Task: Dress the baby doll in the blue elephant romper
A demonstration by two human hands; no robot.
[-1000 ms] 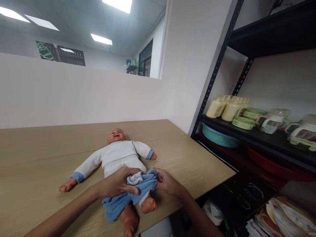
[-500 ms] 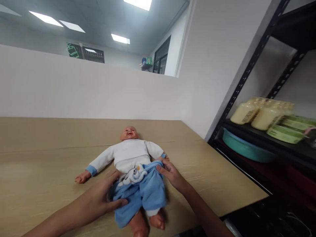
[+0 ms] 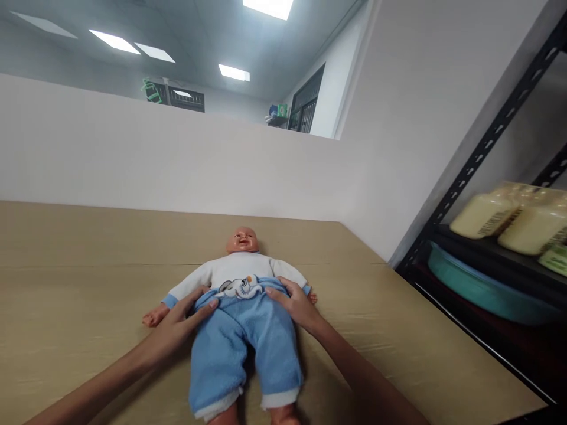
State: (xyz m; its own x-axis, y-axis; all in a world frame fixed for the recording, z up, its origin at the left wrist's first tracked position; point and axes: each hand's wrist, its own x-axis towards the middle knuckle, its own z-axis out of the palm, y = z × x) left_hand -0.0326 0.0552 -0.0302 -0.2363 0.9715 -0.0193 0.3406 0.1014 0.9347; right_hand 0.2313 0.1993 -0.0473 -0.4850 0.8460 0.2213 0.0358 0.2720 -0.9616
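Note:
A baby doll point(image 3: 243, 241) lies on its back, head toward the wall, in a white top point(image 3: 230, 267) with blue cuffs. Its blue trousers point(image 3: 221, 345) have white hems and a cartoon animal face at the front of the waist. At the waist's left side, my left hand point(image 3: 188, 308) pinches the cloth between thumb and fingers. My right hand point(image 3: 296, 301) grips the waistband on the opposite side, thumb on top. Some fingertips of both hands are hidden by the cloth. The doll's lower legs show below the hems and run out of view.
The doll rests on a brown tabletop point(image 3: 88, 307) against a white wall point(image 3: 177, 159). At right stands a black metal shelf point(image 3: 478, 156) with cream-coloured bottles point(image 3: 487, 213), a green package point(image 3: 556, 258) and a teal basin point(image 3: 482, 289).
The trousers have been pulled up toward the doll's chest, and their legs have straightened. Both hands moved up with the waistband. The left hand shifted from the trouser leg to the waist. The view turned slightly left.

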